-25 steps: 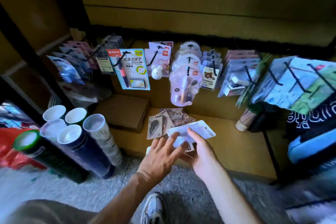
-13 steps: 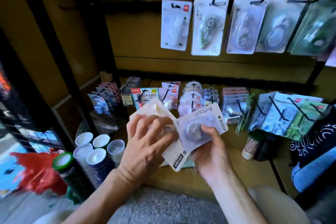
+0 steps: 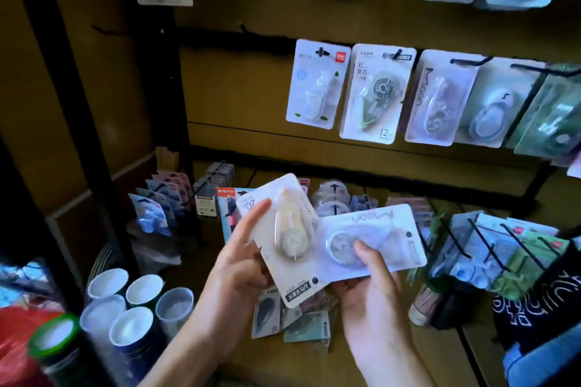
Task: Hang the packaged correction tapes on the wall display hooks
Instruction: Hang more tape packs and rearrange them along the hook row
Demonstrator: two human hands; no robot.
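Two packs held below wall hooks — left hand grips cream-carded correction tape; right hand grips white Moon-printed one.

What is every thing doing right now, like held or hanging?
Left hand: grips the yellowish pack.
Yellowish pack: held, tilted, upside down.
Right hand: grips the Moon pack.
Moon pack: held, lying sideways.
Wall packs: hanging on hooks.
Loose packs: lying on the shelf.

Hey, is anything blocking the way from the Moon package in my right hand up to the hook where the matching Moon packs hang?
Nothing visible does. The right hand holds the Moon package below the hanging Moon pack, with open space between them. The left hand and its yellow package sit off to the side.
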